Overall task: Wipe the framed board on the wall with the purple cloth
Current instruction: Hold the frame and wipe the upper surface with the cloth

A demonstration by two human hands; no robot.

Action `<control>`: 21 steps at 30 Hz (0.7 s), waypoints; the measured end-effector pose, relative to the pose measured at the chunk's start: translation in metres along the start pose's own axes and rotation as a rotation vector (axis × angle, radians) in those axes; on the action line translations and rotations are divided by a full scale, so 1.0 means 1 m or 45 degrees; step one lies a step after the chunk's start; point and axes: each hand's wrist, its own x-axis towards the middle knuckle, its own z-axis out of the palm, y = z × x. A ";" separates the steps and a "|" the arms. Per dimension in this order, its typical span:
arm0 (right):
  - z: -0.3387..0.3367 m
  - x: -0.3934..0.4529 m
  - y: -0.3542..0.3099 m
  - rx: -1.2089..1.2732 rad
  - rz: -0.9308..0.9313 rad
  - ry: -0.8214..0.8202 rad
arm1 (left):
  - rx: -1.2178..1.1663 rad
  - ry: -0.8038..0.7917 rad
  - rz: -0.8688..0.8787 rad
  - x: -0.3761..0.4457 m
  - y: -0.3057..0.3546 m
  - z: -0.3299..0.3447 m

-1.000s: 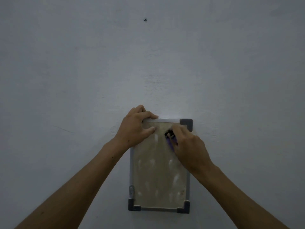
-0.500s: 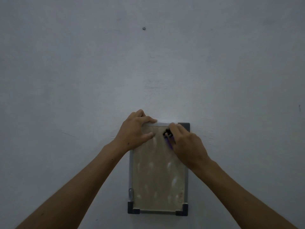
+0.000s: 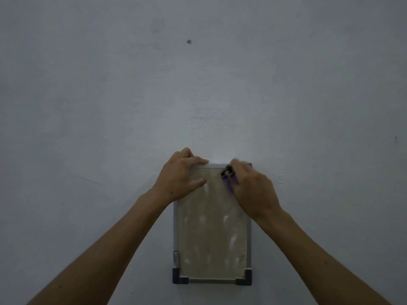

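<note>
A small framed board (image 3: 211, 234) with a silver frame and dark plastic corners hangs low on the wall, its beige surface smeared with pale streaks. My left hand (image 3: 180, 177) grips the board's top left corner, fingers curled over the top edge and thumb on the face. My right hand (image 3: 251, 188) holds the purple cloth (image 3: 230, 182) against the board near its top right corner, covering that corner. Only a small fold of the cloth and a dark bit beside it show under the fingers.
The plain pale grey wall (image 3: 110, 106) fills the view. A small screw or nail head (image 3: 188, 41) sits high above the board. A tiny dark mark (image 3: 395, 137) is at the far right.
My right hand with the cloth has slid up and to the right, from the upper middle of the board onto its top right corner. My left hand keeps its grip.
</note>
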 end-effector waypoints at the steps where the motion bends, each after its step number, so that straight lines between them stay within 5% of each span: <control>1: -0.001 0.000 0.003 0.053 0.063 0.066 | 0.004 0.000 -0.002 0.000 0.000 0.000; 5: 0.006 -0.010 -0.001 -0.041 -0.080 -0.042 | 0.005 -0.001 0.005 -0.002 0.000 0.000; 9: 0.007 -0.010 0.006 0.113 0.083 0.098 | 0.011 0.003 0.004 -0.003 0.001 0.000; 13: 0.014 -0.017 -0.008 -0.101 -0.154 -0.003 | 0.006 -0.002 0.008 -0.003 0.001 -0.001; 21: 0.009 -0.020 0.004 0.047 0.353 0.301 | 0.010 -0.001 -0.011 -0.002 0.002 0.002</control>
